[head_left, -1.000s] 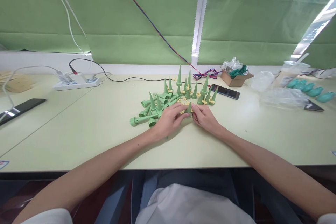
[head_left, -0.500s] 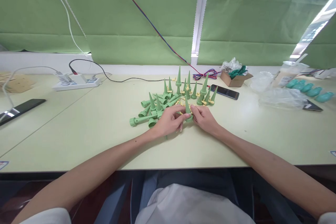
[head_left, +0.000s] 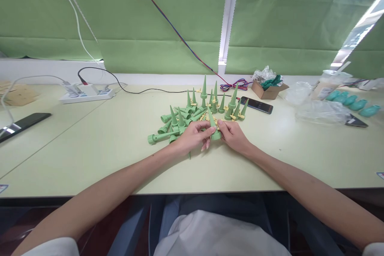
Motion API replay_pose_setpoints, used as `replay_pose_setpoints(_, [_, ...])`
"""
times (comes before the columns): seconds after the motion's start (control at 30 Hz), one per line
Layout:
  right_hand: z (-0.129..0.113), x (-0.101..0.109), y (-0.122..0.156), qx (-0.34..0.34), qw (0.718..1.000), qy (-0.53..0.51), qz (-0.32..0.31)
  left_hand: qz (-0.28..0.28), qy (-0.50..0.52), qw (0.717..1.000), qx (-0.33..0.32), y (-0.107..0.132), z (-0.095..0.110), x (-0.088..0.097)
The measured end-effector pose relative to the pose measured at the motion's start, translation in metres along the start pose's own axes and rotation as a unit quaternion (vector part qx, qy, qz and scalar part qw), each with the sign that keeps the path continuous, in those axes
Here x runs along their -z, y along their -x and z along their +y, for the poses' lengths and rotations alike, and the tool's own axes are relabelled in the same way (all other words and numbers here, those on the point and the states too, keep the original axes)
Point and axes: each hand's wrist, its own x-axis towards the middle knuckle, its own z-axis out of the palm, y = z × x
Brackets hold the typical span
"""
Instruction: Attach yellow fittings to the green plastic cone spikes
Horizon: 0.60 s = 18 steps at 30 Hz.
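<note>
A green plant watering spike is held between the thumb and fingers of my left hand, its tip leaning up and slightly left. My right hand is closed in a pinch at the spike's right side, where a bit of a small yellow valve shows at the fingertips; the fingers hide most of it. Left of and behind my left hand lies a pile of green watering spikes. Beyond the hands, several spikes with yellow valves stand upright. Loose yellow valves lie partly hidden behind the held spike.
A phone lies behind the standing spikes, with a small cardboard box beyond it. To the right are a plastic cup, a clear bag and teal bottle-shaped pieces. A power strip and another phone sit left.
The held spike has tilted, its tip moving left and its base showing more between my hands. Both hands stay almost in the same place.
</note>
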Motion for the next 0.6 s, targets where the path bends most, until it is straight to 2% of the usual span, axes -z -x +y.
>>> replay_pose_setpoints(0.27, [-0.0012,0.0013,0.0000,0.004,1.000,0.010,-0.004,-0.003,0.070,0.997,0.031,-0.0001,0.0020,-0.0014])
replay_pose_setpoints(0.47, [-0.0012,0.0018,-0.0002,0.019,1.000,0.016,-0.005,-0.024,0.174,0.980,0.097,-0.0023,-0.0005,0.0006])
replay_pose_setpoints(0.6, [-0.0004,0.0021,-0.0006,0.031,0.999,0.017,-0.008,-0.027,0.175,0.980,0.087,-0.0027,-0.0009,0.0008])
